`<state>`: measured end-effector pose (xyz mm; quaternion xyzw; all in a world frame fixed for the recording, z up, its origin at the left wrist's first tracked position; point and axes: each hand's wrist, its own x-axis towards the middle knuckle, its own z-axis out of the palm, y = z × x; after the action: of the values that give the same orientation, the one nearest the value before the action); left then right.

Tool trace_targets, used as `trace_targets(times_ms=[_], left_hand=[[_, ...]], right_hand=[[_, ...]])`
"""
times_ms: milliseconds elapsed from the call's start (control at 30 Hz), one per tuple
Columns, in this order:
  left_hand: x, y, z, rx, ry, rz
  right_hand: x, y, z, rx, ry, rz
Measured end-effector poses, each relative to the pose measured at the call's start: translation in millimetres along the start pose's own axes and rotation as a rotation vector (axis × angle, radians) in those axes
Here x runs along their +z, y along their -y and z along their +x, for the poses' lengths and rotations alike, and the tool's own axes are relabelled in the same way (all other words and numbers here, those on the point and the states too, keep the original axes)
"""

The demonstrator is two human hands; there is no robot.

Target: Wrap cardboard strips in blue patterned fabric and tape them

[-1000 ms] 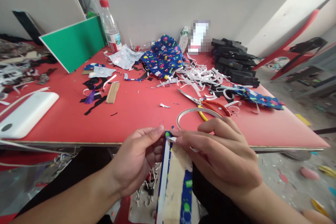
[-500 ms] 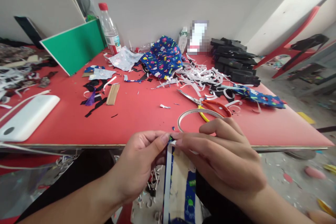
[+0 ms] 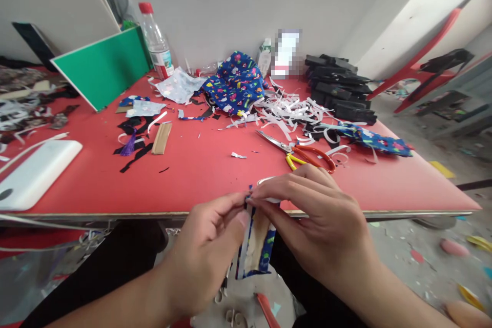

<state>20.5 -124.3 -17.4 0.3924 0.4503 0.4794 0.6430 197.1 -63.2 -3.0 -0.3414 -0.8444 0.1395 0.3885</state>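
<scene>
Between my hands, at the table's front edge, is a flat beige piece edged with folded blue patterned fabric, a white strip running down its left side. My left hand grips its upper left edge, thumb in front. At its top left corner, the thumb and fingertips of my right hand pinch the fabric, meeting the left fingertips. What exactly lies under the fingertips is hidden. Just beyond the right hand shows part of a white tape ring. Scissors with red and yellow handles lie behind it.
On the red table are white paper scraps, blue patterned fabric, a folded blue fabric piece and a black stack. At left stand a green board, a bottle and a white power bank.
The piece has tilted, its lower end swinging up so that it looks shorter. My right hand has turned, its fingers now bent down over the corner. The view has shifted slightly.
</scene>
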Motion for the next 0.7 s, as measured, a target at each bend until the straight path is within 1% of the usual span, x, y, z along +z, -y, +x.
trace_targets(times_ms=[100, 167, 267, 333, 400, 433, 567, 600, 700], left_hand=[[0, -3, 0, 0.027, -0.039, 0.218], [-1, -5, 1, 0.046, -0.046, 0.332], [-2, -6, 3, 0.026, -0.022, 0.374], [-2, -6, 5, 0.013, -0.025, 0.370], [-3, -6, 6, 0.025, -0.033, 0.410], [-4, -5, 7, 0.029, -0.033, 0.449], [-10, -6, 8, -0.006, -0.002, 0.598], [-11, -7, 8, -0.024, 0.015, 0.622], [-13, -8, 8, -0.069, 0.093, 0.658]], right_hand=[[-2, 1, 2, 0.103, 0.032, 0.065], [-3, 0, 5, 0.229, 0.091, 0.132], [-4, -1, 9, 0.404, 0.187, 0.210], [-4, -4, 10, 0.432, 0.208, 0.223], [-4, -7, 10, 0.392, 0.208, 0.198], [-4, -8, 9, 0.343, 0.204, 0.172], [-8, -11, 2, 0.088, 0.179, 0.015], [-10, -10, 1, 0.058, 0.173, -0.018], [-14, -9, 0, 0.039, 0.170, -0.056]])
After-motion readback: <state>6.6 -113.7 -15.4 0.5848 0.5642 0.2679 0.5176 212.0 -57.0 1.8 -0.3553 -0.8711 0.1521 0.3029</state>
